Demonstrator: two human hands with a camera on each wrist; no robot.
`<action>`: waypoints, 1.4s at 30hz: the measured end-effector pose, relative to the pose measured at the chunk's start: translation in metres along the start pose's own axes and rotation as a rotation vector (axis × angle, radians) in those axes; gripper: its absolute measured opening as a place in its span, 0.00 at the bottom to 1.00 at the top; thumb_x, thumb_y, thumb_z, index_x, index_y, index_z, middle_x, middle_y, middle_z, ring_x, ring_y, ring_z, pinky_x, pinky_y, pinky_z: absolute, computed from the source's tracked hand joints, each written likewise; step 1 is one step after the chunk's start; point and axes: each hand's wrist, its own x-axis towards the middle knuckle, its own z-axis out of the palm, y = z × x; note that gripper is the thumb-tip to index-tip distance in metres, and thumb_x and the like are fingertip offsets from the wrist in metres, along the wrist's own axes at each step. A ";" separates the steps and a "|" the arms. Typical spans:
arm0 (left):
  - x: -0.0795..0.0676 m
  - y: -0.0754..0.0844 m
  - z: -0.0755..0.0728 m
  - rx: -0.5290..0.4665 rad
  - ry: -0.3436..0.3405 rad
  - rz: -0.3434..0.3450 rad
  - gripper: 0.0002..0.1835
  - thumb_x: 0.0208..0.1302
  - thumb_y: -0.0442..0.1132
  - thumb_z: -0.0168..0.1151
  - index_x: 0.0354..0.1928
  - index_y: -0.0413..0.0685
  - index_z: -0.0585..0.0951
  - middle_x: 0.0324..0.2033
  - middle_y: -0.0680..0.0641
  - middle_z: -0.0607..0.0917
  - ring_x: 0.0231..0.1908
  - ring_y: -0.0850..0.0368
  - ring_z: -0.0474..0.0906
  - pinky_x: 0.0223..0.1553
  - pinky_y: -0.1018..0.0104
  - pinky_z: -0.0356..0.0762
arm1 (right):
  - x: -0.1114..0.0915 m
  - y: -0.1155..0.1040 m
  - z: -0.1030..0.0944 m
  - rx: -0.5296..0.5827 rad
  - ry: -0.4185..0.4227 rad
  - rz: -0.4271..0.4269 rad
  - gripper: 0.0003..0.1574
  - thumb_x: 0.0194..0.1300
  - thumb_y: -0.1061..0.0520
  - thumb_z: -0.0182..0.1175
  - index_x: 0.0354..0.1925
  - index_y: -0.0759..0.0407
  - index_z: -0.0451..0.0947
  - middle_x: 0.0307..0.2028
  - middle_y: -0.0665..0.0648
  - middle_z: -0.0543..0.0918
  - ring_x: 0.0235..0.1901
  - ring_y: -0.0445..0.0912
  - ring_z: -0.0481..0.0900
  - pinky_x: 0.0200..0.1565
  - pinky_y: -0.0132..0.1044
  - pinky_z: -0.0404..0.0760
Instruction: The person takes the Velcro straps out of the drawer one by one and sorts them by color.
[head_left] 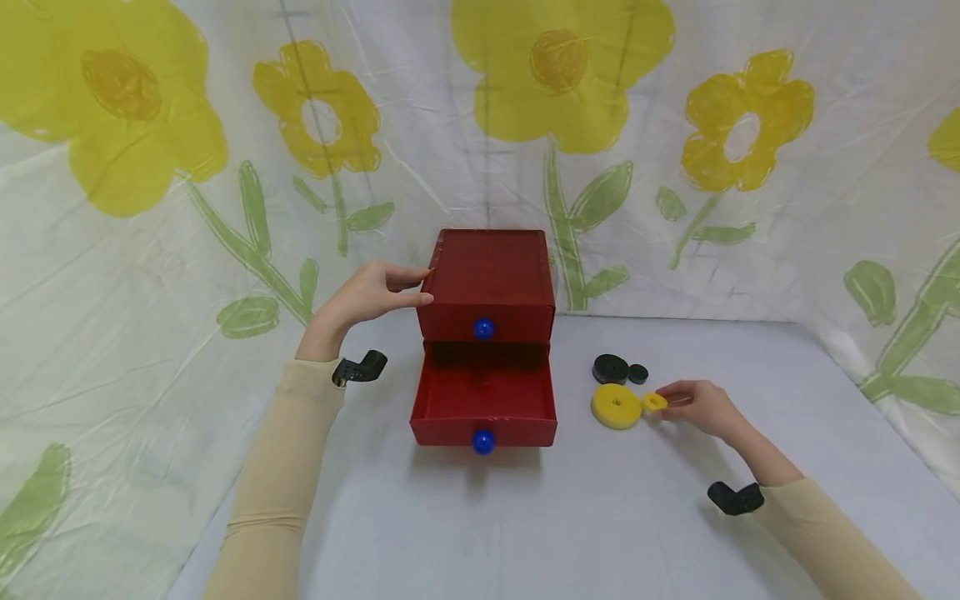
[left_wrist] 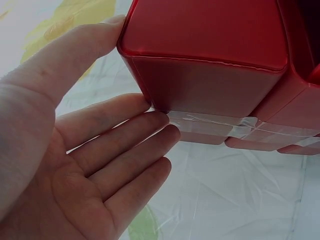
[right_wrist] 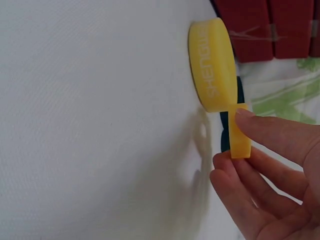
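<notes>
A red two-drawer box (head_left: pixel 491 267) stands at the middle back, its lower drawer (head_left: pixel 442 433) pulled out and bare inside. My left hand (head_left: pixel 367 292) touches the box's upper left edge with its thumb and fingertips, the fingers mostly straight. In the right wrist view, my right hand (right_wrist: pixel 275 175) pinches a small yellow disc (right_wrist: pixel 240 132) between thumb and fingers, edge-on. Right beside it is a large yellow disc (head_left: pixel 616 406) with a small centre hole and white lettering on its rim (right_wrist: pixel 212 65). The small disc overlaps the large one's edge in the wrist view.
Behind the yellow discs lie a larger black disc (head_left: pixel 611 368) and a small black disc (head_left: pixel 638 373). Blue round knobs mark the upper drawer (head_left: pixel 450 323) and lower one. A flower-printed curtain (head_left: pixel 420 183) hangs behind the white table (head_left: pixel 585 517). Clear tape (left_wrist: pixel 205 125) runs along the box.
</notes>
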 end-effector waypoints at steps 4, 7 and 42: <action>0.000 0.000 0.000 -0.001 -0.001 0.000 0.34 0.54 0.59 0.67 0.62 0.56 0.76 0.57 0.48 0.80 0.58 0.47 0.75 0.55 0.50 0.75 | -0.001 0.003 0.000 -0.007 0.007 0.000 0.30 0.56 0.50 0.68 0.52 0.67 0.77 0.47 0.67 0.82 0.46 0.58 0.81 0.45 0.48 0.82; 0.000 0.000 -0.001 0.000 -0.003 0.001 0.34 0.54 0.59 0.67 0.62 0.56 0.75 0.57 0.48 0.79 0.58 0.47 0.74 0.55 0.50 0.75 | -0.001 0.005 0.001 -0.017 0.011 -0.002 0.31 0.56 0.49 0.68 0.52 0.67 0.77 0.47 0.67 0.82 0.46 0.58 0.80 0.45 0.49 0.81; 0.000 0.000 0.000 0.001 -0.002 0.004 0.33 0.55 0.58 0.67 0.62 0.55 0.75 0.57 0.47 0.80 0.57 0.50 0.76 0.55 0.51 0.76 | -0.001 0.004 0.010 -0.026 0.011 -0.049 0.29 0.55 0.51 0.69 0.51 0.67 0.78 0.45 0.66 0.83 0.43 0.55 0.81 0.45 0.46 0.82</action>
